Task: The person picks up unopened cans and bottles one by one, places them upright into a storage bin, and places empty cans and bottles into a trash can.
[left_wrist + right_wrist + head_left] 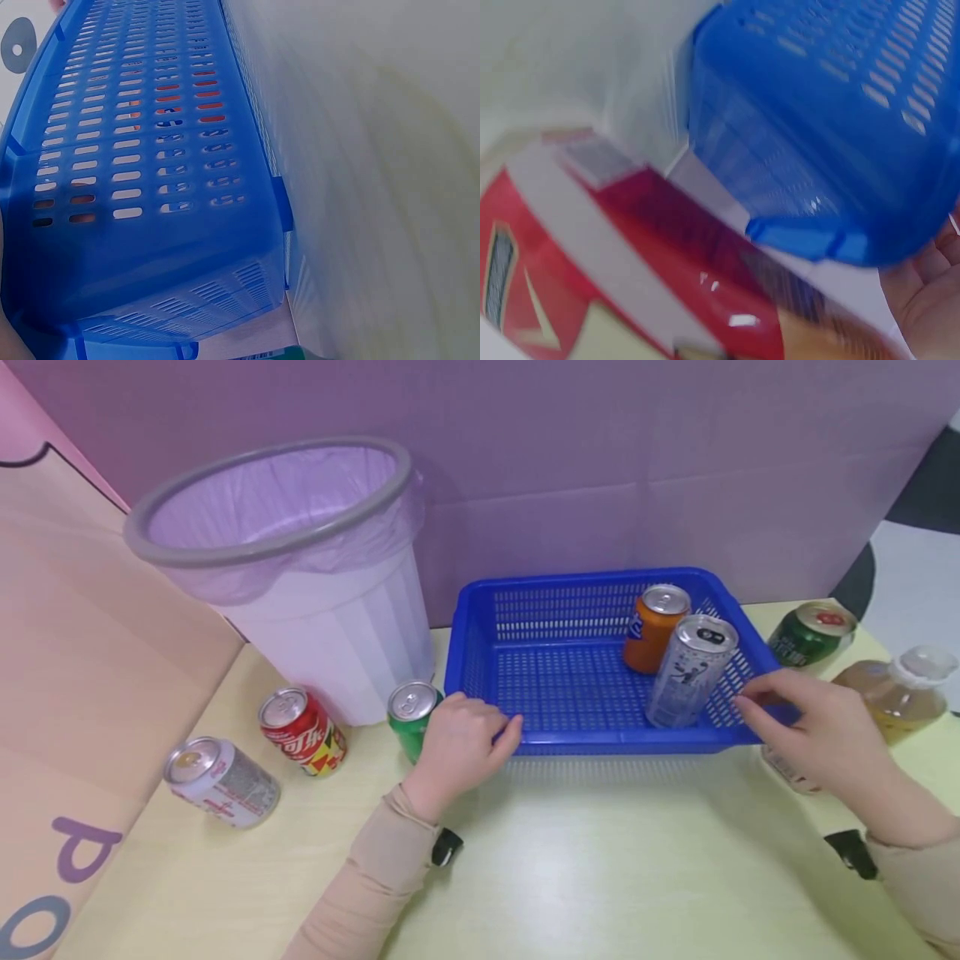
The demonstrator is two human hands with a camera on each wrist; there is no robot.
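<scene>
gripping blue plastic basket [585,743] with left hand [463,747]; unclear with right hand [828,735]
seemingly partway: with silver and orange cans [681,681] inside right, others [303,735] outside

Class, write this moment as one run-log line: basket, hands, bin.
blue basket: orange can, silver can inside | left hand: at basket's front-left corner | right hand: at basket's right end | bin: left of basket

The beige panel [112,693] bears "od" in big tilted letters; white Chinese characters mark the red soda can [303,732]; print on the orange soda can [643,639] and leftmost can [225,782] is illegible
</scene>
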